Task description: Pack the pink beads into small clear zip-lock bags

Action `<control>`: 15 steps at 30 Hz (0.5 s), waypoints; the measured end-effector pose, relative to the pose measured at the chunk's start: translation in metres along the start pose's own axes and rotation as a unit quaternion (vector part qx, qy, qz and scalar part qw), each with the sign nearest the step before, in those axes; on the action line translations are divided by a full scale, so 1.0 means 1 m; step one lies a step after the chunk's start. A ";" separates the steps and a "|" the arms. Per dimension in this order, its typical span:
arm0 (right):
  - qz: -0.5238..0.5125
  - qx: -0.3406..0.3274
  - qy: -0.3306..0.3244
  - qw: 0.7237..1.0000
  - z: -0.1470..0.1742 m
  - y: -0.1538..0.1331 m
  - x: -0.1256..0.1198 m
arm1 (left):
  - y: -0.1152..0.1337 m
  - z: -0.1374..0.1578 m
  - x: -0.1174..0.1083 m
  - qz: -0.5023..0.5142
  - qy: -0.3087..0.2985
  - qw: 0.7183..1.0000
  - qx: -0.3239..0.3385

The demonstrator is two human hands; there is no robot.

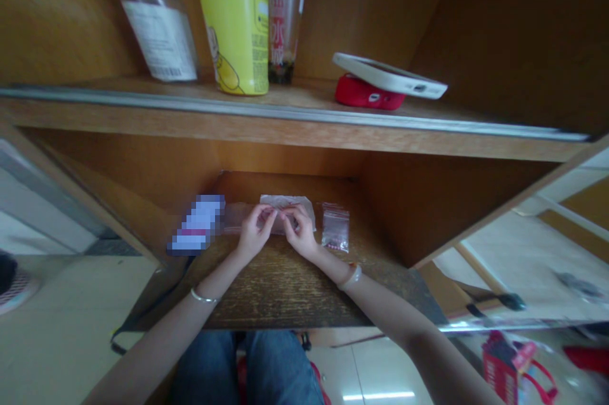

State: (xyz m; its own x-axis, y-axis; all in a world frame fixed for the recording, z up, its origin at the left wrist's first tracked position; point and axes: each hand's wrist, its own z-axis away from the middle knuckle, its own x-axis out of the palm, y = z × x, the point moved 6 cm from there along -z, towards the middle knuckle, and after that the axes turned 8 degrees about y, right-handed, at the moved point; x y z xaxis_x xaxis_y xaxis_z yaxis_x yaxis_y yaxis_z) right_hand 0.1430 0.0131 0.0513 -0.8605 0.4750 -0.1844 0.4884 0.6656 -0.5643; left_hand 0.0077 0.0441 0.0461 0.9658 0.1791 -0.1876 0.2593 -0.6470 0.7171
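Note:
My left hand (pixel 255 230) and my right hand (pixel 301 232) meet over the desk, thumb and fingers pinched together on each side. Whatever lies between the fingertips is too small to make out. Beneath them is a whitish, partly see-through plastic sheet or bag (pixel 304 203), its middle covered by the hands. A clear zip bag (pixel 335 227) with small pinkish bits along its bottom lies just right of my right hand. Left of my left hand, a lit phone-like screen (pixel 197 227) is pixelated.
The wooden desk (pixel 285 294) sits under a shelf edge (pixel 304 122). On the shelf stand a white-capped jar (pixel 159 37), a yellow container (pixel 238 24) and a clear cup (pixel 283 18); a white phone (pixel 390 75) rests on a red case (pixel 364 92). A dark cable (pixel 162 297) hangs left.

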 end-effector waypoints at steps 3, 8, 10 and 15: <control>-0.009 -0.007 0.008 1.000 0.000 -0.001 -0.001 | 0.000 0.001 0.000 -0.005 0.000 1.000 0.004; -0.009 0.007 0.010 1.000 0.000 0.000 -0.002 | -0.003 0.001 0.000 -0.018 0.004 1.000 0.009; -0.013 0.010 0.013 1.000 -0.001 -0.001 -0.003 | -0.003 0.001 0.000 -0.016 0.004 1.000 0.004; -0.028 0.029 0.005 0.999 -0.003 -0.001 -0.001 | -0.001 0.000 -0.001 -0.010 0.000 1.000 0.001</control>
State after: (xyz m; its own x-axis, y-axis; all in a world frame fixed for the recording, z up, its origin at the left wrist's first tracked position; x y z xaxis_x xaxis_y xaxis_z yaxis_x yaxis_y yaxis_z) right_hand 0.1438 0.0136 0.0544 -0.8845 0.4438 -0.1437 0.4300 0.6565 -0.6197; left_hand 0.0068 0.0446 0.0452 0.9605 0.1919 -0.2014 0.2781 -0.6455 0.7113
